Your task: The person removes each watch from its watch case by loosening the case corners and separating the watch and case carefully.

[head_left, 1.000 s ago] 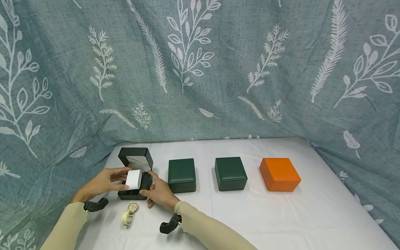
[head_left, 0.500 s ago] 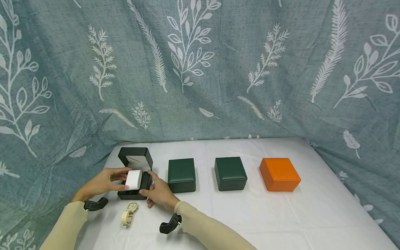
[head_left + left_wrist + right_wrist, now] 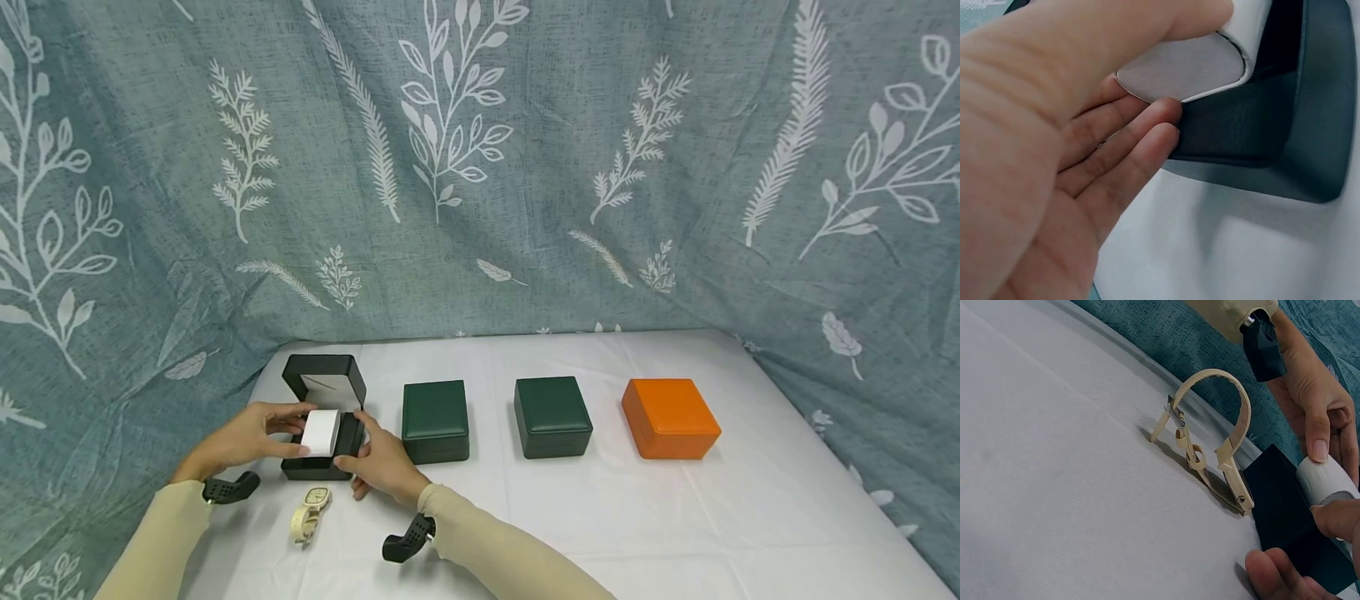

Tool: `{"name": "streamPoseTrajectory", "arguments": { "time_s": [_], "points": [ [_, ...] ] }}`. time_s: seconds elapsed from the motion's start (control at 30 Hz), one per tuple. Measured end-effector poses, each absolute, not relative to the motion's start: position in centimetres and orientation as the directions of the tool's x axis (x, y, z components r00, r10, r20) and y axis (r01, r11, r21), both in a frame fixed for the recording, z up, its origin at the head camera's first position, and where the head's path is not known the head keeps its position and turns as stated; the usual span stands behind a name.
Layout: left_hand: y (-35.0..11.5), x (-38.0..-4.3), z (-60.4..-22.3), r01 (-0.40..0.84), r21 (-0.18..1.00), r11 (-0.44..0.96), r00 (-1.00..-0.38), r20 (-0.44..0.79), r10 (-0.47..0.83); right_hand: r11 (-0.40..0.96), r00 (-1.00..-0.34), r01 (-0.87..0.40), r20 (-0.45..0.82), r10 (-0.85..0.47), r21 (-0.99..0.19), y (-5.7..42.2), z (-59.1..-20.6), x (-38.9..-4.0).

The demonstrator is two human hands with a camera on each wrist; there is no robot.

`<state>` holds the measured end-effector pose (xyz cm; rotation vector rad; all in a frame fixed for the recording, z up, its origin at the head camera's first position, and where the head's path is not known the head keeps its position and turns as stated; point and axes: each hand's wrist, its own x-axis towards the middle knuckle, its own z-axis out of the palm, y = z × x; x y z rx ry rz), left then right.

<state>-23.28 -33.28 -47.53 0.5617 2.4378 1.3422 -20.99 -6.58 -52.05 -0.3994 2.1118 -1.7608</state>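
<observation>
A white watch cushion point(image 3: 320, 432) sits tilted over the base of an open black watch box point(image 3: 318, 469), whose lid point(image 3: 348, 377) stands up behind. My left hand point(image 3: 234, 437) pinches the cushion between thumb and fingers from the left. In the left wrist view, the cushion's grey oval end point(image 3: 1182, 65) faces the camera. My right hand point(image 3: 386, 462) holds the box by its right side, thumb at the front rim and fingers along the outer wall. Just in front of the box, a cream-strapped watch point(image 3: 309, 514) lies with its strap buckled in a loop.
Two closed dark green boxes point(image 3: 436, 421) point(image 3: 553, 417) stand in a row right of the black box. Farther right is a closed orange box point(image 3: 671, 418). All rest on a white-covered table point(image 3: 600, 517), with a leaf-patterned curtain point(image 3: 525, 275) behind.
</observation>
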Motion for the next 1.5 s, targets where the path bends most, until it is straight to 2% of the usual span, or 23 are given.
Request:
{"name": "streamPoseTrajectory", "arguments": {
  "time_s": [0.27,0.5,0.73,1.5],
  "points": [
    [-33.25,-23.6,-47.68,0.227,0.824,0.519,-0.874,-0.063,0.482,0.177,-0.894,-0.01,-0.07,-0.442,-0.984,-6.39,-51.89,-20.89],
    [-32.98,-23.8,-47.85,0.288,0.728,0.622,-0.886,-0.044,0.462,0.168,-0.892,0.004,-0.08,-0.445,-0.986,-6.42,-51.86,-20.85],
    [-32.6,-23.59,-47.68,0.334,0.667,0.666,-0.891,-0.008,0.455,0.17,-0.893,0.012,-0.087,-0.442,-0.985,-6.55,-52.07,-20.94],
    [-32.55,-23.73,-48.09,0.291,0.65,0.702,-0.92,-0.011,0.391,0.16,-0.883,-0.001,-0.074,-0.463,-0.987,-6.44,-52.06,-21.03]
  ]
}}
